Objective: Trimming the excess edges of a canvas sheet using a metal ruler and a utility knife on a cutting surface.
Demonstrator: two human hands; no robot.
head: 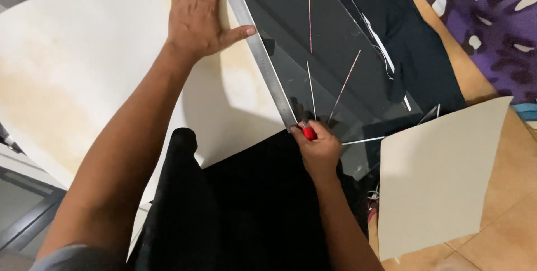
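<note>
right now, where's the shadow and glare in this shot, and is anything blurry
Head view: the left hand and its forearm cast a soft shadow on the cream sheet; the glass pane reflects dark shapes with thin bright streaks; the right hand and metal ruler look sharp; straight edges bow slightly near the frame edges.

Red cutter, cream sheet, purple-and-white patterned fabric.

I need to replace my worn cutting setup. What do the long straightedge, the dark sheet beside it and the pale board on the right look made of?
The straightedge looks like brushed metal: grey, thin, dull sheen. The dark sheet seems glass or clear plastic over black cloth: glossy, with reflections and see-through edges. The pale board looks like matte cardboard: flat, beige, no shine.
</note>
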